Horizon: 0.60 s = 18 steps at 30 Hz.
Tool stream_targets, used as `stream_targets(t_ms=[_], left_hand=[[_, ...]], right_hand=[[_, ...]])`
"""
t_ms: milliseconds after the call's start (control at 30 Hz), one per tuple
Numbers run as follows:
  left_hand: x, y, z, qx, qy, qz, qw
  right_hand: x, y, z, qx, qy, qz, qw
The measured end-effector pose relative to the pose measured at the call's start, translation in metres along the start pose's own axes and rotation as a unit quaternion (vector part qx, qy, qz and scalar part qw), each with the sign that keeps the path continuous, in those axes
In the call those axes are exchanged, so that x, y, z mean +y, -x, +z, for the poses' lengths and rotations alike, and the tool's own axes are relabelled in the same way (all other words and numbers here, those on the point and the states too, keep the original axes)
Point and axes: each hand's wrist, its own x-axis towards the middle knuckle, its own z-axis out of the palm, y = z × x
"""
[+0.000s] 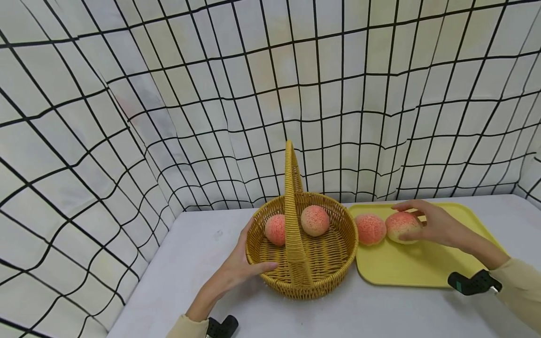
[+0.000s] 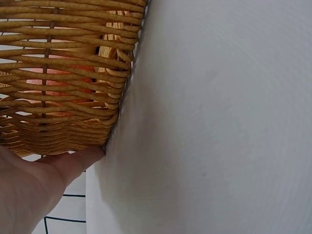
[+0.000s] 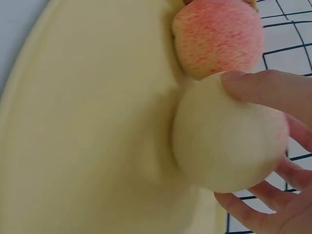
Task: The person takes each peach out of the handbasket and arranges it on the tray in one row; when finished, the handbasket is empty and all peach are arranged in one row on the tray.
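Observation:
A wicker basket (image 1: 306,291) with a tall handle stands at the middle of the table, holding two pink peaches (image 1: 314,220) (image 1: 275,229). My left hand (image 1: 236,267) holds the basket's left side, its thumb over the near rim; in the left wrist view that hand (image 2: 34,185) lies against the woven wall (image 2: 63,112). On the yellow tray (image 1: 405,267), my right hand (image 1: 439,225) grips a peach (image 1: 401,226) between thumb and fingers. That peach (image 3: 224,136) shows its pale side in the right wrist view, with another peach (image 3: 219,39) beside it, near the basket.
Behind the table (image 1: 169,281) and along its left rises a white cloth backdrop with black netting (image 1: 270,108). The tray reaches from the basket's right side toward the table's right part. Dark wrist devices (image 1: 475,282) sit at both sleeves.

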Motion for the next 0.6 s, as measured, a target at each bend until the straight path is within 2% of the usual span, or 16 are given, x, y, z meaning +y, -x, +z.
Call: stream_targets(t_ms=[167,333,467,600], left_hand=[[0.001,0.001,0.000,-0.001,-0.003,0.000,1.0000],[0.002,0.001,-0.003,0.003,-0.001,0.001,1.0000],[0.001,0.001,-0.003,0.002,0.001,0.002,1.0000],[0.001,0.002,-0.001,-0.001,0.005,0.000,1.0000]], right_hand=[[-0.023,-0.013,-0.013,0.009,0.013,-0.051,0.9986],[-0.073,-0.041,-0.017,0.001,0.014,-0.096,0.9952],[-0.113,-0.062,-0.009,-0.023,-0.015,-0.113,0.9932],[-0.138,-0.081,0.009,-0.045,-0.030,-0.126,0.9906]])
